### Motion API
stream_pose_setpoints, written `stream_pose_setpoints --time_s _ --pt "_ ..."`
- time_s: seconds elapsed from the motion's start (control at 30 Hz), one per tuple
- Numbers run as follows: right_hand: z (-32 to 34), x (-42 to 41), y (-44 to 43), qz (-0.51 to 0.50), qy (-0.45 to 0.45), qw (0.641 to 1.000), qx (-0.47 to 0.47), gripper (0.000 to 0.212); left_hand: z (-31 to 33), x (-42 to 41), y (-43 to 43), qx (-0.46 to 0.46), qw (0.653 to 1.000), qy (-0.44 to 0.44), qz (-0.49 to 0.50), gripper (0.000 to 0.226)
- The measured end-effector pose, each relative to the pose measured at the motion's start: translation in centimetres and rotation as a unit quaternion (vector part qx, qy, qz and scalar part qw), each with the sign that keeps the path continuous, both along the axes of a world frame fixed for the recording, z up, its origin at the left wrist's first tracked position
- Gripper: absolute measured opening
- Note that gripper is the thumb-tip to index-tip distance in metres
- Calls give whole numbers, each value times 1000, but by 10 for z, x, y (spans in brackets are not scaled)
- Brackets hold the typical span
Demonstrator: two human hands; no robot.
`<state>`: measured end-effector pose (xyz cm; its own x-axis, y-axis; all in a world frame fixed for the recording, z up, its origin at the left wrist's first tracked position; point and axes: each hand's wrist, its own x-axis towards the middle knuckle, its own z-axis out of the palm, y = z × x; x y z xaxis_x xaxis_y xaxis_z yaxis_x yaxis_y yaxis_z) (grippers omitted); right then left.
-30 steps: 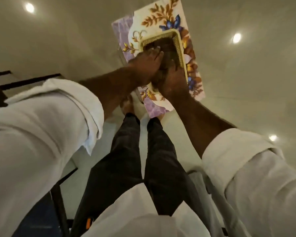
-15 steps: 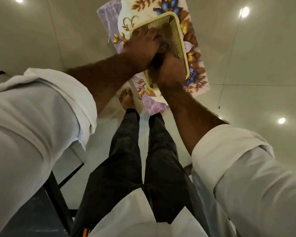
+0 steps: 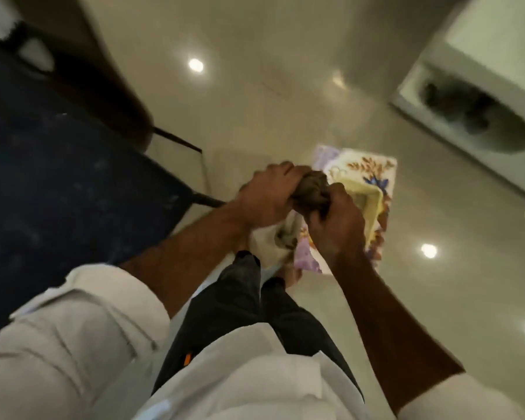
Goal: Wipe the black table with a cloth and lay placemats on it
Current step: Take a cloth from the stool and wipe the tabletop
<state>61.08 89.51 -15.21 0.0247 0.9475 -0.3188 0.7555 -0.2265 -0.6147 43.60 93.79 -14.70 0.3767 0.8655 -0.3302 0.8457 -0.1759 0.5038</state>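
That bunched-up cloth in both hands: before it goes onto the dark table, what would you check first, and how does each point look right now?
1. Cloth gripped by both the left hand and the right hand: ok.
2. Cloth lifted clear of the yellow basket: ok.
3. Cloth wrung enough not to drip: cannot tell, picture is blurred.
4. Dark table within reach on the person's left: ok.
5. Table surface wiped: not ok, pale specks show.
6. Floral placemats on the table: not ok, on the floor under the basket.

Glossy beige floor [image 3: 285,86] everywhere, with round ceiling lights [image 3: 195,65] mirrored in it from 12 round to 4 o'clock. There's a blurry white cabinet [image 3: 479,95] at 2 o'clock.
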Motion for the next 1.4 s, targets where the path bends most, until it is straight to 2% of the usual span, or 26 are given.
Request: stream_pose_setpoints --time_s 0.13,0.27,0.43,0.57,0.63,0.73,0.8,0.87,1.0,1.17,1.23,1.3,1.4 --pt "57 -86 4 181 47 979 77 54 65 -103 -57 58 981 -44 178 72" --pt "83 -177 10 314 29 942 117 61 90 -193 -104 100 944 -44 311 72" --pt "77 -280 0 393 2 909 135 61 69 -281 -147 108 917 -33 382 73" --pt "45 -331 -10 414 -54 900 128 64 33 -322 -161 83 916 -31 392 75" --pt "24 -340 -14 420 -98 897 98 70 12 -333 -165 62 925 -32 374 76" --pt "2 -337 -21 443 -191 874 59 85 -18 -341 -184 42 939 51 337 83" --pt "-6 -335 -26 457 -210 857 114 88 -34 -348 -205 51 922 105 369 83" --pt "-13 -340 -30 488 -196 835 164 81 -46 -350 -230 58 894 144 420 83" --pt "-40 -363 -29 557 -199 786 182 73 -73 -354 -272 36 860 179 476 89" --pt "-74 -354 -49 531 -153 811 193 68 -97 -354 -285 50 849 194 489 88" --pt "-79 -331 -69 545 -140 802 199 66 -102 -352 -285 65 845 200 492 87" --pt "-84 -303 -80 550 -140 798 200 64 -108 -353 -285 76 842 207 492 86" --pt "-86 -290 -59 510 -164 823 191 64 -113 -353 -287 90 839 213 493 85"
